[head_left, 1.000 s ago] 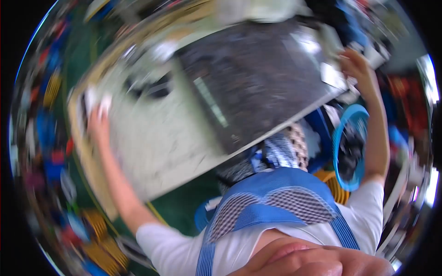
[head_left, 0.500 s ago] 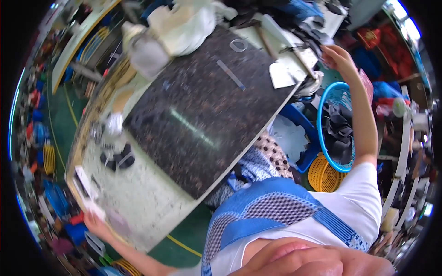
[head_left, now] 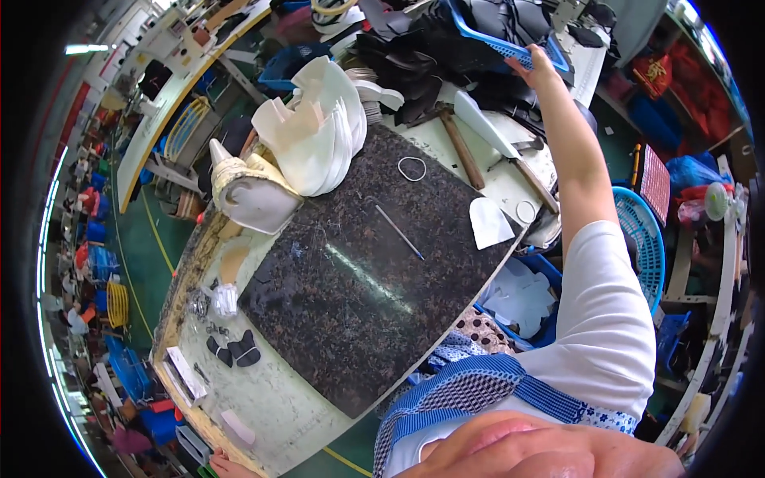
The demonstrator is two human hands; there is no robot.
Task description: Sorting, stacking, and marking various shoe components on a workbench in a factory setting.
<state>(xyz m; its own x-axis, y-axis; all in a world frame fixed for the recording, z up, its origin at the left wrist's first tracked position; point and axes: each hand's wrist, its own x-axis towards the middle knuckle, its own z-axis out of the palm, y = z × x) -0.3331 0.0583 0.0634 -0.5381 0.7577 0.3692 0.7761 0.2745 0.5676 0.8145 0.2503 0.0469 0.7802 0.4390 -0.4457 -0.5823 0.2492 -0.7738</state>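
My right arm stretches to the far right of the worktable. There my right hand (head_left: 537,68) grips the near rim of a light blue plastic basket (head_left: 510,52) with dark, curved pieces in it. More black pieces (head_left: 414,64) lie heaped beside the basket. Only part of my left hand (head_left: 229,467) shows at the lower edge, by the table's near left corner; what its fingers do is hidden. A dark stone slab (head_left: 358,279) covers the middle of the table, with a pen (head_left: 398,231) and a white ring (head_left: 412,168) on it.
Stacked white pieces (head_left: 319,135) stand behind the slab. A hammer (head_left: 460,147) and a white cut piece (head_left: 489,223) lie at its right. Small black pieces (head_left: 239,348) rest on the left. A round blue basket (head_left: 649,239) stands beside my right arm.
My right hand has moved farther forward and now holds the light blue basket's rim. My left hand has dropped toward the lower edge. The view has shifted, showing more of the table's far side.
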